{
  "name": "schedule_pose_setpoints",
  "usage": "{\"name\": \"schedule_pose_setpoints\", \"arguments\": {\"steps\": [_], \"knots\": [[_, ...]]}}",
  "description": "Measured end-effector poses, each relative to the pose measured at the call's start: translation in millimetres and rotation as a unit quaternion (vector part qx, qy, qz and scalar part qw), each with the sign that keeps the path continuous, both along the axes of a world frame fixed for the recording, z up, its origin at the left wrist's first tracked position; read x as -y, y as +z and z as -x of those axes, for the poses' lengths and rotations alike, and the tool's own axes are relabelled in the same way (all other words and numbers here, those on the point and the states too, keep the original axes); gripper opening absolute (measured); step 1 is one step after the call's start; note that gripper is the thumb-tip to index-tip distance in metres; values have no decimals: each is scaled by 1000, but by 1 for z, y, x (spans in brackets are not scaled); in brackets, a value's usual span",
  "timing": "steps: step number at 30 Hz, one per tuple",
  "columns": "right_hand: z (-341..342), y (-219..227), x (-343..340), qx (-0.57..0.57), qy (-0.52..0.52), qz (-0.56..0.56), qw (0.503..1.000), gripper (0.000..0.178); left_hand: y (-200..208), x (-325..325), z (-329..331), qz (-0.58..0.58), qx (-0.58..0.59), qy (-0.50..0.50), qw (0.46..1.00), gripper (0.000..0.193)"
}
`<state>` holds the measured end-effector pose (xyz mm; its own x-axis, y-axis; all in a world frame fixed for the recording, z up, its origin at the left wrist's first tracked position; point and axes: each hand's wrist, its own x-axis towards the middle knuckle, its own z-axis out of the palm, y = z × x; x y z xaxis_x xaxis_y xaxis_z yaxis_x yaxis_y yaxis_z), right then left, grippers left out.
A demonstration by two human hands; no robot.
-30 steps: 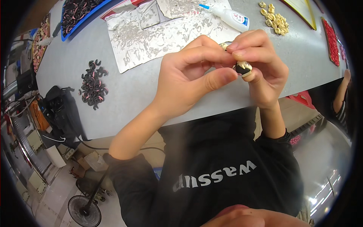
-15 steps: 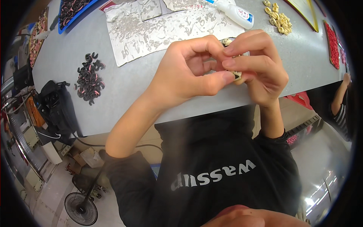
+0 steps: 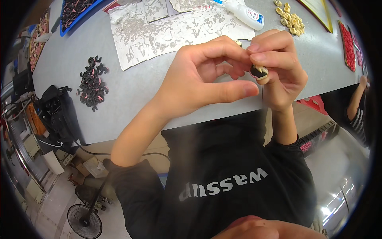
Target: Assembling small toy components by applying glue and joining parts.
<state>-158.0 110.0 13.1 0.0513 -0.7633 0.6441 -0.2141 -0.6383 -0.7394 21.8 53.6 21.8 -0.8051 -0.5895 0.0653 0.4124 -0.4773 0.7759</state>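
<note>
Between the thumb and fingertips of my right hand (image 3: pixel 285 67) is a small cream-and-black moulded piece (image 3: pixel 259 74), its dark rounded face turned toward me. Beside it, my left hand (image 3: pixel 189 77) is open: the thumb stretches out apart from the curled fingers, and I see nothing between them. The left fingertips are very close to the right ones; whether they touch is hard to tell. Behind the hands, a bit of another small cream piece (image 3: pixel 238 42) shows at the edge of the stained white sheet (image 3: pixel 137 49).
Black curved pieces with pink parts (image 3: pixel 92 84) lie heaped at left on the grey table (image 3: pixel 131 99). Cream pieces (image 3: pixel 292 20) are piled at far right, near a white squeeze bottle (image 3: pixel 251 18). A blue tray (image 3: pixel 81 18) and red pieces (image 3: pixel 347 47) flank these. Another person's arm (image 3: pixel 356 101) shows at right.
My left thumb and fingers have come off the small piece and spread apart. The right hand has moved slightly right, still gripping the piece, which shows more of its dark face.
</note>
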Motion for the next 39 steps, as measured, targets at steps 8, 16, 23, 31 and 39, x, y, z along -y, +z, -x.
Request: {"name": "schedule_pose_setpoints", "arguments": {"steps": [8,16,23,31,39], "knots": [[-1,2,0,19,26,-28,999,22,-4,3,-1,78,-2,19,997,30],[-2,2,1,6,23,-15,1000,21,3,-1,2,84,33,58,994,28],[-11,4,-2,-78,-56,46,994,24,-2,3,-1,258,73,133,954,36],[-2,4,-1,122,110,-42,985,33,-3,3,2,559,96,328,755,44],[-10,9,-7,174,97,-124,972,26,-3,1,2,591,68,335,731,52]]}}
